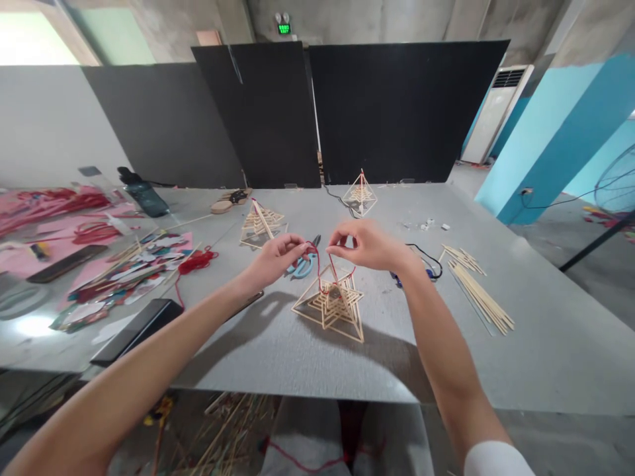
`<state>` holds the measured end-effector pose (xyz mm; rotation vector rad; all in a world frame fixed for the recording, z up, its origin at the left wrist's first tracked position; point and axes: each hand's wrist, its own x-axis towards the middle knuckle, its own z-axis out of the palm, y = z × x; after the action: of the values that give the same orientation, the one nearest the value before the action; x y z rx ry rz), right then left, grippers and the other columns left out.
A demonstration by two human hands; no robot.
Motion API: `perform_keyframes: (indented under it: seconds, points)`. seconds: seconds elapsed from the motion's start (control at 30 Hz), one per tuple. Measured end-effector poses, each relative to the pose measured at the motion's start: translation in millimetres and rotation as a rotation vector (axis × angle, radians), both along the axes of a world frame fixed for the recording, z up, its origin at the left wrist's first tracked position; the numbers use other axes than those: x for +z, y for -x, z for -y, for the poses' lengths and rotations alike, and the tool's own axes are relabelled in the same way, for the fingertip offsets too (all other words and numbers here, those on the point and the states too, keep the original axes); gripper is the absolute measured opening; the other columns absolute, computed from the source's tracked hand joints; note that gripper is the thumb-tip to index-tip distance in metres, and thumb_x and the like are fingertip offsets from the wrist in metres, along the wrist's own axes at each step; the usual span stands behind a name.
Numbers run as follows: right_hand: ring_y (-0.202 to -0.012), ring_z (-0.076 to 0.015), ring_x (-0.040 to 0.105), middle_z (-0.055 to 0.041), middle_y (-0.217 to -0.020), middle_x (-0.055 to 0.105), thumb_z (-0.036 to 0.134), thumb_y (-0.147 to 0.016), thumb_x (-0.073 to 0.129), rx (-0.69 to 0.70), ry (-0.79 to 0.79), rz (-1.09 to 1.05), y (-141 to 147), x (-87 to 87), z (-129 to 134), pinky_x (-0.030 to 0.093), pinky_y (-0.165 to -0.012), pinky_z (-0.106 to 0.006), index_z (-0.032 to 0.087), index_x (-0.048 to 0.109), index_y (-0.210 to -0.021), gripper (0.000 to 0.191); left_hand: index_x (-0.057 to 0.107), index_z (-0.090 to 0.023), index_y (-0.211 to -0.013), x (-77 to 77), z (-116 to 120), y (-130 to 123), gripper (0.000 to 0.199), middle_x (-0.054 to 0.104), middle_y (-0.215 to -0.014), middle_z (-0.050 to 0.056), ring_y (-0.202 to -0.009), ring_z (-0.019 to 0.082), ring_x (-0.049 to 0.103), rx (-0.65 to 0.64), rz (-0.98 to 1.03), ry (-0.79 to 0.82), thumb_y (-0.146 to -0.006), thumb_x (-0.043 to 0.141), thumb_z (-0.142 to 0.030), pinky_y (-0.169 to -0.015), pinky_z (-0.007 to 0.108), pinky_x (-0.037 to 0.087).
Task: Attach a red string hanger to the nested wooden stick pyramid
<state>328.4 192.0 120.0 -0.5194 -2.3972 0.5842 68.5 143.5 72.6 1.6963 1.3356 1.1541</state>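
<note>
Red yarn [319, 276] at the top of a stick pyramid [323, 318]: the frame looks built, the yarn work partly done.
The pyramid stands on the grey table [546, 360], between the forearms and below both hands. The left hand [286, 255] pinches the yarn between thumb and fingers; the right hand [362, 242] pinches yarn too, just above the peak. The stepped rungs all seem in place. The yarn hangs in a loose loop, so fastening and trimming it appear to be left; whether a knot is tied is too small to tell. Scissors [302, 267] lie just behind, in no hand. Two similar pyramids, one at back left [261, 223], one farther back [360, 197], look finished, with coloured tips.
</note>
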Motion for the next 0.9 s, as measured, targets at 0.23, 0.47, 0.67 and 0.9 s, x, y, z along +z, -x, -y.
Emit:
perform_keyframes:
  seconds: [0.23,0.47,0.67,0.9]
  points:
    - [-0.087,-0.0155,0.069,-0.0052,-0.100,0.083,0.042,-0.096,0.076,0.078,0.232,-0.040,9.9,-4.5,-9.0,0.048,-0.078,-0.030,0.019,0.081,-0.095,0.024,0.066,-0.018,-0.095,42.0,-11.3,-23.6,0.031,0.074,-0.077,0.003,-0.059,0.011,0.059,-0.090,-0.041,-0.102,-0.091,0.073,-0.048,-0.056,0.026,0.047]
    - [-0.082,-0.0151,0.069,-0.0044,-0.089,0.080,0.049,-0.094,0.078,0.100,0.288,-0.168,13.9,-14.2,-21.4,0.051,-0.077,-0.030,0.018,0.080,-0.093,0.031,0.072,-0.018,-0.101,68.9,-6.5,-42.3,0.018,0.072,-0.080,0.001,-0.067,0.013,0.059,-0.031,-0.450,-0.294,-0.097,0.062,-0.032,-0.061,0.027,0.042]
    - [-0.080,-0.0150,0.068,-0.0048,-0.088,0.080,0.050,-0.093,0.079,0.058,0.332,-0.208,11.3,-16.2,-25.1,0.052,-0.077,-0.030,0.018,0.080,-0.096,0.032,0.072,-0.018,-0.103,57.9,-11.5,-39.2,0.021,0.073,-0.091,0.005,-0.074,0.015,0.062,-0.008,-0.403,-0.313,-0.098,0.063,-0.037,-0.066,0.028,0.047]
    - [-0.082,-0.0155,0.067,-0.0045,-0.090,0.080,0.046,-0.096,0.075,-0.042,0.269,-0.285,16.5,-16.2,-23.8,0.051,-0.079,-0.031,0.019,0.081,-0.096,0.028,0.079,-0.022,-0.123,39.6,-31.3,-18.6,0.037,0.083,-0.117,0.010,-0.104,0.024,0.076,-0.405,-0.223,-0.034,-0.092,0.071,-0.041,-0.086,0.033,0.061]
